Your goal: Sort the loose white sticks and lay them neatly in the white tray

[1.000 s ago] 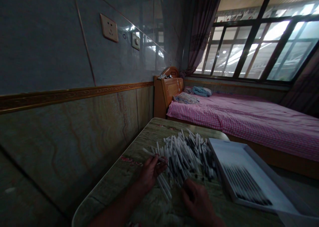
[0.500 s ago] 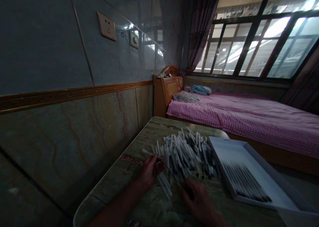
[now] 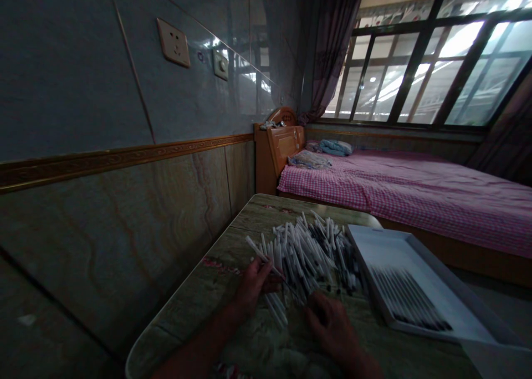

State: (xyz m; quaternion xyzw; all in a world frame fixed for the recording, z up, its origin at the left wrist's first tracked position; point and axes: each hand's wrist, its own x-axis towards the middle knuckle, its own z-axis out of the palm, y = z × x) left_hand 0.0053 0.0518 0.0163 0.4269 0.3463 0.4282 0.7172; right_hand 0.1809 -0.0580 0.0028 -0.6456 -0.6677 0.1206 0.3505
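A person's left hand [image 3: 252, 283] grips one slim, pale white tube [image 3: 256, 247] at the near left edge of a heap of white tubes [image 3: 299, 251] on a marbled table [image 3: 241, 232]. The held tube is straight and tilted, its far end pointing up and away from the hand, its fingers clamped around the near part. A thin dark piece [image 3: 290, 288] slants from there toward the right hand [image 3: 330, 321], whose fingers are curled at the heap's near edge; whether they are closed on anything cannot be told. The heaped tubes, some with dark parts, point in many directions and overlap too much to count. A few loose tubes [image 3: 275, 311] lie just below the left hand, their exact number unclear. At right, one shallow white box [image 3: 382, 246] holds one slanting row of slender dark-and-pale sticks [image 3: 409, 298], too blurred to count. One bed [image 3: 415, 185] with a pink checked cover stands beyond.
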